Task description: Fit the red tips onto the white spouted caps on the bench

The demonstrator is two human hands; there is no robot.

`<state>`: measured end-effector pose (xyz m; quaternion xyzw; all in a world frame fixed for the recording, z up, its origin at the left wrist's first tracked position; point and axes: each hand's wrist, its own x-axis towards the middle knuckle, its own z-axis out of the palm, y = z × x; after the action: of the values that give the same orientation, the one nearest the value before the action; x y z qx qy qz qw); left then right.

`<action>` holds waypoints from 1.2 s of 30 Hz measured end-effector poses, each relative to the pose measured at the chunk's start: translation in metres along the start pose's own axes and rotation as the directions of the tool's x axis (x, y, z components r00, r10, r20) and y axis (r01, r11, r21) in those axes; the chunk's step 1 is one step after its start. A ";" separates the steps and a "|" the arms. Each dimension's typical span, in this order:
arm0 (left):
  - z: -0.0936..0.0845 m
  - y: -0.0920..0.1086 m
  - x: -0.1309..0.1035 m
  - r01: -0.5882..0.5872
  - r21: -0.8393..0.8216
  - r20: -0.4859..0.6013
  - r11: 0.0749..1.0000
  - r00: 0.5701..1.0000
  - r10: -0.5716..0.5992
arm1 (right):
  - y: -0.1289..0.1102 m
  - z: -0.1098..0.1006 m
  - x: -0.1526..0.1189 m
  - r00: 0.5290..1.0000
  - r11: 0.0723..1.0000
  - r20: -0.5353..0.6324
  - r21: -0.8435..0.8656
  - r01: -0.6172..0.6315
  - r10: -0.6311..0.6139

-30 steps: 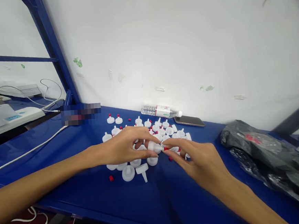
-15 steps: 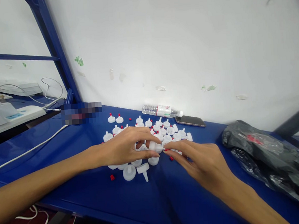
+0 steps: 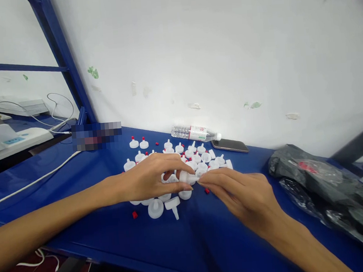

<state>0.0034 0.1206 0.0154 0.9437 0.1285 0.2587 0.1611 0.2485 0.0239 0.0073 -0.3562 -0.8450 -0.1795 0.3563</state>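
My left hand (image 3: 159, 175) grips a white nozzle cap (image 3: 185, 177) by its round base, thumb below and fingers above, with the spout pointing right. At the end of that spout, the fingertips of my right hand (image 3: 236, 188) are closed in a pinch. They cover the small red tip cap whose red edge showed between them earlier. Beneath and behind my left hand lie many more white nozzle caps (image 3: 155, 208), some upright and some on their sides. Two white caps with red tips (image 3: 143, 143) stand at the back left. A loose red tip cap (image 3: 135, 215) lies near the front.
A clear plastic bottle (image 3: 197, 133) lies along the wall beside a dark phone (image 3: 230, 145). A grey plastic bag (image 3: 311, 184) covers the right side of the blue table (image 3: 121, 249). A white cable (image 3: 31, 181) crosses the left side, near a power strip (image 3: 21, 142).
My right fingertips have closed further over the spout's end, and the red between them is now hidden. Both hands otherwise hold nearly the same place; the view has shifted slightly.
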 end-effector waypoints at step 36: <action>0.005 0.008 -0.001 -0.069 0.025 0.027 0.997 0.997 0.068 | -0.005 0.002 0.002 0.998 0.988 -0.051 0.152 -0.030 0.038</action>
<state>0.0067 0.1118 0.0143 0.9528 0.0974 0.2502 0.1416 0.2426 0.0224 0.0073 -0.3377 -0.8399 -0.1185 0.4079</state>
